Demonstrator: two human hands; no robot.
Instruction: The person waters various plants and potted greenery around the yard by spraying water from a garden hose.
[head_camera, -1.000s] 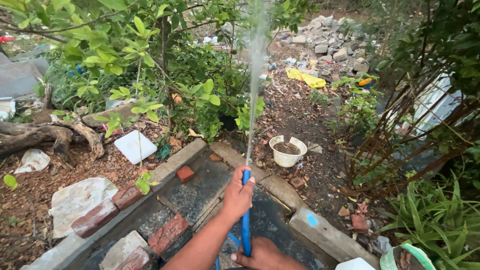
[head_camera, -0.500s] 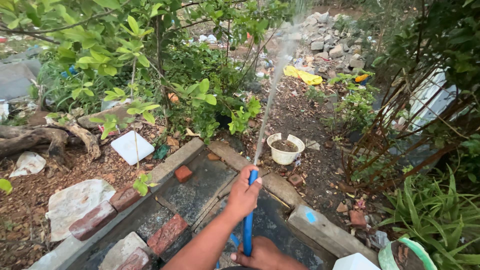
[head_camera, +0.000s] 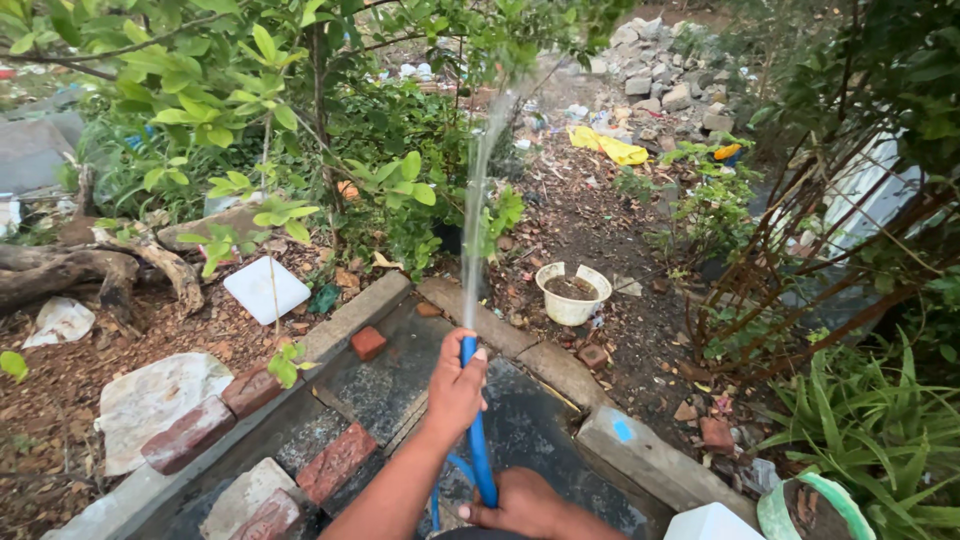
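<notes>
My left hand (head_camera: 455, 388) grips the tip of a blue hose (head_camera: 478, 450), its thumb pressed over the nozzle end. A thin jet of water (head_camera: 478, 200) shoots up and away from it toward the green shrubs (head_camera: 400, 190). My right hand (head_camera: 520, 503) holds the same hose lower down, at the bottom edge of the view. Both hands are above a dark wet slab (head_camera: 390, 380) bordered by a concrete kerb (head_camera: 500, 330).
Red bricks (head_camera: 335, 462) lie on the slab and along its left edge. A white bucket of soil (head_camera: 572, 293) stands beyond the kerb. A white tile (head_camera: 265, 289), a log (head_camera: 70, 268), a yellow cloth (head_camera: 610, 147), a rock pile (head_camera: 665, 70) and spiky plants (head_camera: 880, 430) surround the spot.
The water jet has swung from leaning right back to the left, now rising almost straight toward the shrubs. Both hands keep their grip on the hose.
</notes>
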